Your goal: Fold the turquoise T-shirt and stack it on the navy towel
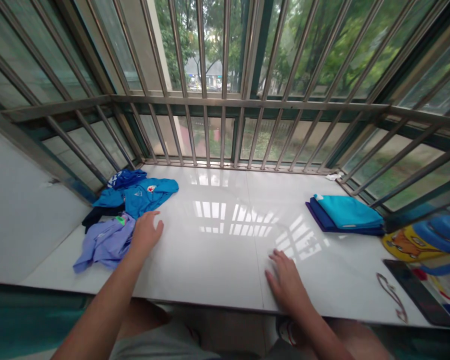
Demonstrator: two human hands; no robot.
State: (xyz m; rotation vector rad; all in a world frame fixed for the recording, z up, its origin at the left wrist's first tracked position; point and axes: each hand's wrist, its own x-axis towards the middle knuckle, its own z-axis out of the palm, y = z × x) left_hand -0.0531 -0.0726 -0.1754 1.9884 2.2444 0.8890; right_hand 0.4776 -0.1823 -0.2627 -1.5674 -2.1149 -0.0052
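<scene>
My left hand [147,232] is at the right edge of a loose pile of clothes, fingers apart and holding nothing that shows. Beside it lie a crumpled lavender garment [107,242] and a bright blue garment [146,195] with a small red and white mark. A darker blue piece [127,177] and a black one [103,215] are bunched with them. Over the white ledge on the right, my right hand [283,280] has its fingers apart, with nothing in it. Folded turquoise cloth [350,211] rests on folded navy cloth [318,218] further right.
The glossy white ledge [217,260] ends at metal window bars [225,103]. A yellow and blue container [416,242], a dark flat object [420,292] and glasses [392,295] are at the right. A white scrap [334,176] sits in the back right corner.
</scene>
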